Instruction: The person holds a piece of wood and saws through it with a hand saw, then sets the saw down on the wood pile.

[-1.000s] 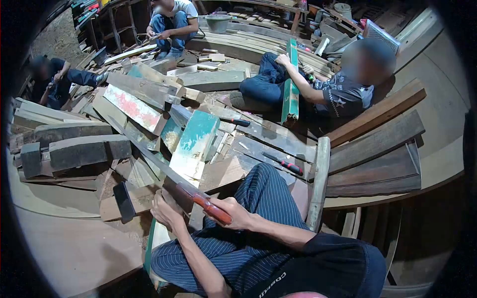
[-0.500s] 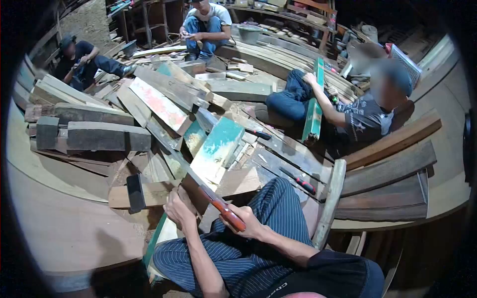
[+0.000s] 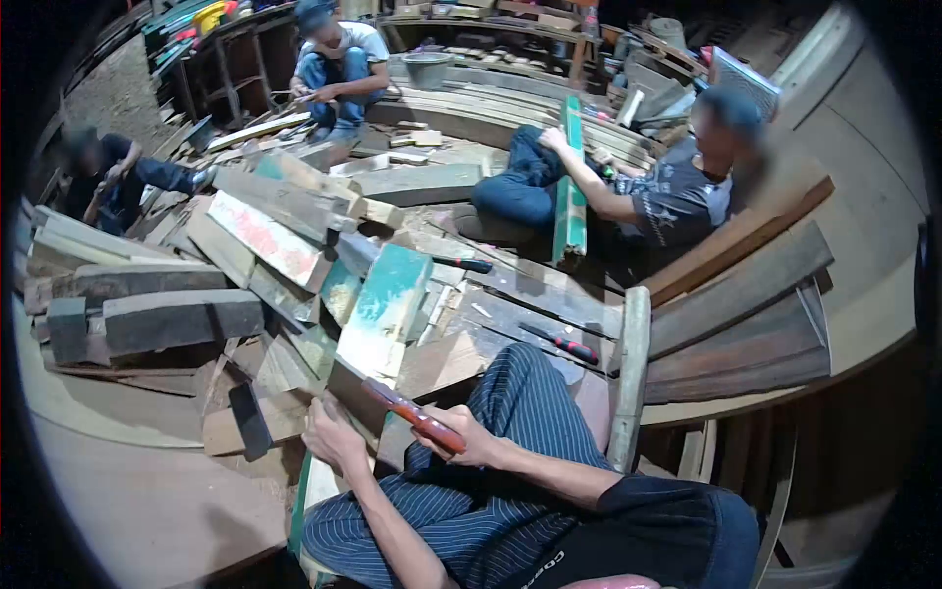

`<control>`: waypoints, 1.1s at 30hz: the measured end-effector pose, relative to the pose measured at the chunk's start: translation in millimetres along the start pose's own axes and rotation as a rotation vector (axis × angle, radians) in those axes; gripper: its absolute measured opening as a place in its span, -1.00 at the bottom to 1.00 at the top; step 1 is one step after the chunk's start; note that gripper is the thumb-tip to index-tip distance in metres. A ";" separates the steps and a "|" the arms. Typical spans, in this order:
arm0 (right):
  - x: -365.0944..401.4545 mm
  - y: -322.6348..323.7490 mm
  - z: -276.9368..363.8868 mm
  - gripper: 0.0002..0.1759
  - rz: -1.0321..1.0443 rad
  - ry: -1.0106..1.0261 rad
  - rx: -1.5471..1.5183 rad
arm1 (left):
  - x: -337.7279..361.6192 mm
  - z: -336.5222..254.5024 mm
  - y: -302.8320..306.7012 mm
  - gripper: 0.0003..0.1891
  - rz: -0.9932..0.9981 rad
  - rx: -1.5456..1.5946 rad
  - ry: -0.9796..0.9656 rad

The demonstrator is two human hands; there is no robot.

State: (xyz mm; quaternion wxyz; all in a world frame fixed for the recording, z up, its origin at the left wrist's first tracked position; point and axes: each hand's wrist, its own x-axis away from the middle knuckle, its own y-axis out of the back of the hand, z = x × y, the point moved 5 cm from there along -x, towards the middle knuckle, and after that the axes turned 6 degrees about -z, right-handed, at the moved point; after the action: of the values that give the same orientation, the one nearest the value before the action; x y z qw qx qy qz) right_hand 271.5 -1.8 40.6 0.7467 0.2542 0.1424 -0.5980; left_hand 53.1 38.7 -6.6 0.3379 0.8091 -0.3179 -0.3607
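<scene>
My right hand (image 3: pixel 459 435) is wrapped round the reddish-brown handle of a long tool (image 3: pixel 417 415); its blade is hard to make out against the wood. My left hand (image 3: pixel 332 432) lies to the left of the tool, fingers curled at the edge of a wooden piece, and what it grips is too small to tell. Ahead of the hands a green and white painted block (image 3: pixel 386 299) slants away. Left of my left hand, a black phone (image 3: pixel 251 420) rests on a light wood piece (image 3: pixel 224 432).
Piled wood blocks (image 3: pixel 182 321) fill the left. Red-and-black handled tools (image 3: pixel 574 348) lie on a board in front. At the right a person (image 3: pixel 677 191) holds a green beam (image 3: pixel 570 187). Two more people sit at the back left. A pole (image 3: pixel 633 378) stands beside my knee.
The view has shifted, so the surroundings appear further left and the far people lower or higher. The long blade seen before over the blocks no longer shows clearly; the handle sits slightly left.
</scene>
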 end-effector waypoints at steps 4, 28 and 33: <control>-3.8 2.9 6.6 -0.85 -0.025 -0.069 0.025 | -1.5 -7.7 9.9 -0.65 -0.015 -0.025 -0.060; 16.6 5.2 -25.6 -0.83 -0.078 -0.053 0.097 | -0.9 -12.1 20.2 -0.64 0.021 0.190 0.001; 14.0 -2.7 -18.8 -0.88 -0.164 -0.048 0.225 | -16.8 13.6 56.4 -0.80 -0.252 0.504 0.107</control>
State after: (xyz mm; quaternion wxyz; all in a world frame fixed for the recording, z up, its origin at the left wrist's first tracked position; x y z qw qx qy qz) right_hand 274.0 -3.3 17.2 0.6651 0.3094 0.0767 -0.6752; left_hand 17.9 15.0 36.4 0.0951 0.9186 -0.2762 -0.2662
